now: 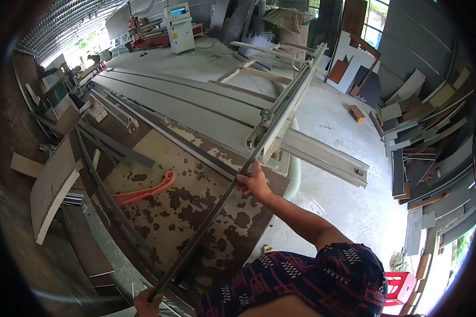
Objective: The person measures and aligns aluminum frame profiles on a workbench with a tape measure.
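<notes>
**One long dark strip [198, 236] held in two hands**

The mottled, peeling worktop [166, 156] was crossed diagonally by the strip, whose far part was seen beside the metal rail [296, 90]; whether the two touched could not be told. Behind, a white cabinet [180, 31] with a blue screen was seen, but no brand, label or writing could be read. On the worktop, a pinkish-red tool [145, 194] was left apart from the strip. By the right hand [256, 185], the strip was pinched, index finger extended; by the left hand [147, 304], partly cropped, its near end was gripped with curled fingers. Steadiness, it was judged, was best served by level support, light pressure and no twisting.
</notes>
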A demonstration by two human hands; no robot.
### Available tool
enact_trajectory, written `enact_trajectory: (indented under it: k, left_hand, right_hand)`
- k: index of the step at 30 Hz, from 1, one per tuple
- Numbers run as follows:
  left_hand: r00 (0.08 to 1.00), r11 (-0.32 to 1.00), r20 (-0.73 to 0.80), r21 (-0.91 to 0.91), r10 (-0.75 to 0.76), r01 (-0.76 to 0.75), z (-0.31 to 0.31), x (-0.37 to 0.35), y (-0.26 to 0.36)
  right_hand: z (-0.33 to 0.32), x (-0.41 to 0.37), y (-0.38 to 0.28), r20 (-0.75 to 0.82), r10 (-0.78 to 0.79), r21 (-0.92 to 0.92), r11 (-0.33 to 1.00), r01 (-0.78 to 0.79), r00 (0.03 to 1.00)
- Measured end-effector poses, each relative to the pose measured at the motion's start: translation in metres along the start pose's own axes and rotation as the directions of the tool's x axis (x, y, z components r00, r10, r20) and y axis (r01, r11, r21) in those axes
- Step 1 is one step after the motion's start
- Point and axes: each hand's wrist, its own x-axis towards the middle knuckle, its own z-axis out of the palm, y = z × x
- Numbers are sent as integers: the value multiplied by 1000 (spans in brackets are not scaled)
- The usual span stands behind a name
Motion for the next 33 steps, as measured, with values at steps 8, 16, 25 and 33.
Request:
enact_trajectory:
  k: [8,16,25,33]
  left_hand:
    - [998,998,-42,-18,55,-56,11,-7,-11]
    - [996,998,-61,17,66,-65,12,4,-9]
    - [999,999,-21,19,31,-31,19,13,-1]
    - [1000,992,14,124,-12,10,17,16,22]
  right_hand:
    - [-4,2,-1,7,-5,-16,1000,5,1000]
    - [-3,5,1,1,-8,22,1000,8,1000]
    - [-14,17,-7,-23,24,1,1000,-24,999]
    - [-20,28,-8,-58,-32,39,999,34,998]
